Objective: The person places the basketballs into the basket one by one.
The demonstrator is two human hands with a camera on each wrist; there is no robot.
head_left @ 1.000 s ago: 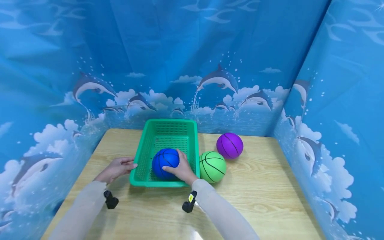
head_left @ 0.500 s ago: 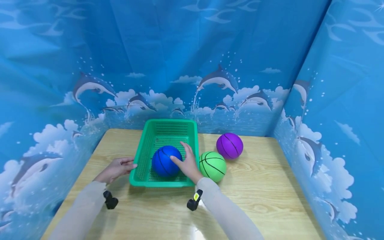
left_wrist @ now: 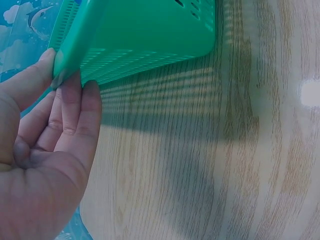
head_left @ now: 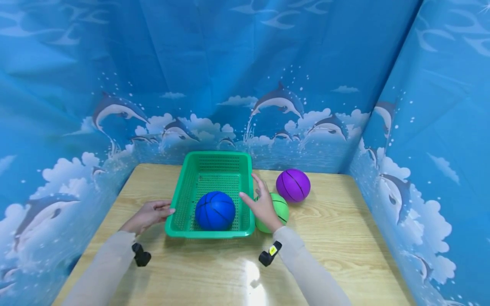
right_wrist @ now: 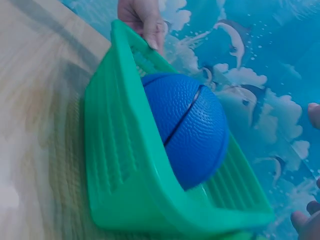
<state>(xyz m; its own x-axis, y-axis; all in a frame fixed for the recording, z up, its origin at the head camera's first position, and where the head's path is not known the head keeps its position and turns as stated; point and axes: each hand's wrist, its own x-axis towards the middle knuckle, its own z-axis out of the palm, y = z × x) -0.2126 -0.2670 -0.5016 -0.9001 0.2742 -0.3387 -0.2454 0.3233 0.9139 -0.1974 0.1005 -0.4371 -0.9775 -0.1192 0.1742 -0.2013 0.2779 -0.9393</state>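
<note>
A green plastic basket (head_left: pixel 208 234) with perforated walls stands on the wooden table, and a blue ball (head_left: pixel 215 211) with black lines lies inside at its near end. At the basket's left rim, my left hand (head_left: pixel 149 216) pinches the edge between thumb and fingers; the left wrist view shows this grip on the basket (left_wrist: pixel 125 35) closely. My right hand (head_left: pixel 264 208) is over the light green ball (head_left: pixel 282 210), beside the right rim, with fingers spread and nothing held. It partly hides that ball. Only fingertips (right_wrist: pixel 314 114) of it show in the right wrist view.
A purple ball (head_left: pixel 293 185) lies behind and right of the light green one. The wooden table (head_left: pixel 337 242) meets blue dolphin-print curtains (head_left: pixel 214 85) at the back and sides. Black wrist cameras (head_left: pixel 269 253) are strapped on both sleeves.
My right hand has let go of the blue ball and moved right, out of the basket, over the light green ball. The blue ball has shifted slightly. My left hand stays put.
</note>
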